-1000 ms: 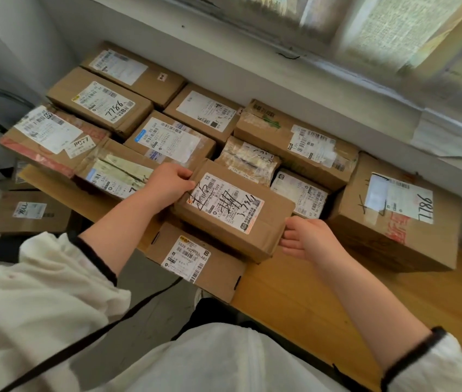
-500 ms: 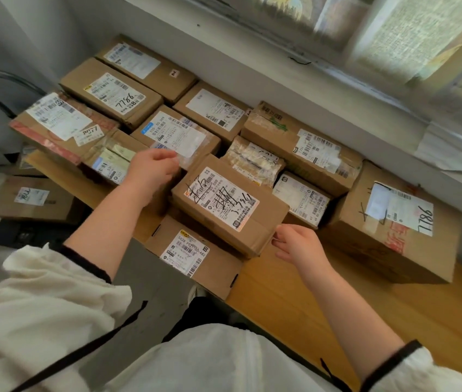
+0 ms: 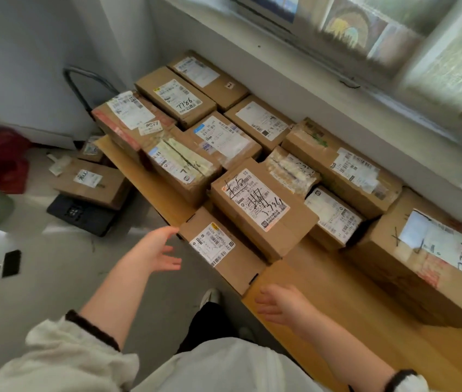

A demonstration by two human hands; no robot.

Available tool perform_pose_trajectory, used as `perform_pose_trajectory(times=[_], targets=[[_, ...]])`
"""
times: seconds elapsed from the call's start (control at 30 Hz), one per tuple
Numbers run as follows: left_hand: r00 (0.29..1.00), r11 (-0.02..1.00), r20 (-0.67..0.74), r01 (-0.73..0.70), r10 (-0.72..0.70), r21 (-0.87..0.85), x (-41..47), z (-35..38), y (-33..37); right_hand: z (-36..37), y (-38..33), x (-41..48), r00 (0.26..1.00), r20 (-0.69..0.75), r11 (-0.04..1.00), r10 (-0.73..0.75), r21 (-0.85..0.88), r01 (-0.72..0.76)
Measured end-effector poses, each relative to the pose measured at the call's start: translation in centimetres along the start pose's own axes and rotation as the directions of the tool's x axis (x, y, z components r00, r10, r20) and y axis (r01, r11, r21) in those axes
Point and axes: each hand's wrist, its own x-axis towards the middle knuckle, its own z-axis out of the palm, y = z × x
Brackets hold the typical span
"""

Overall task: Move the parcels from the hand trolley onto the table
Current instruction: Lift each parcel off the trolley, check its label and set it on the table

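Pale wooden desk (image 3: 337,292) pushed against a white wall under a window, and it's pretty packed. I count twelve brown cardboard parcels on it, all with white shipping labels.

My reference point is the brown cardboard parcel with the big black handwritten scrawl on its label (image 3: 260,205). Right up against its front-left side is a small flat cardboard parcel with a barcode label (image 3: 218,250), and that one hangs out past the desk's front edge. Just behind the scrawl parcel is a crinkly tape-wrapped packet (image 3: 292,171). Well off to its right is the large cardboard parcel marked 7786 (image 3: 422,273). Everything behind and to the left of the scrawl parcel sits box against box, right up to the wall.

Down on the grey floor, well to the left of the scrawl parcel, is the black hand trolley (image 3: 82,215). It has two more cardboard parcels on it: one nearer (image 3: 91,185) and one behind that (image 3: 91,149).

Two grips in view, both holding nothing. The left grip (image 3: 156,250) has its fingers spread apart. It's just beside the barcode parcel's left corner, front-left of the scrawl parcel, and I can't tell if a fingertip touches the cardboard. The right grip (image 3: 280,304) has its fingers loose and apart, over the desk's front edge, straight in front of the scrawl parcel.

For free room, a bare strip of wood runs along the front edge, front-right of the scrawl parcel.
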Motion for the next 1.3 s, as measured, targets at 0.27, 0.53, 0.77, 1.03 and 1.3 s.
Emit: perform_pose_trajectory(times=[0.27,0.53,0.77,1.03,1.3], targets=[[0.984,0.985,0.140,-0.087,0.108,-0.147,0.0,2.3,0.5,1.8,-2.9,0.2,0.994,-0.014,0.985,-0.105,0.136,0.106],[0.976,0.978,0.164,-0.115,0.144,-0.173,-0.3,2.9,0.1,2.1,-2.5,0.1,0.985,-0.046,0.979,-0.167,0.112,0.171],[0.970,0.978,0.124,-0.208,0.211,-0.032,-0.8,1.3,-0.5,0.5,-2.4,-1.0,0.951,0.029,0.930,-0.308,-0.203,0.307],[0.688,0.330,-0.031,-0.308,0.725,0.892,-2.3,-5.8,-1.0,3.4,-6.6,-3.6,0.646,0.463,0.230,-0.607,-0.676,0.700],[0.634,0.207,-0.214,0.086,0.743,0.974,-5.5,-18.6,-0.4,15.7,-17.0,-1.0,0.419,0.704,-0.655,-0.574,-0.701,0.280]])
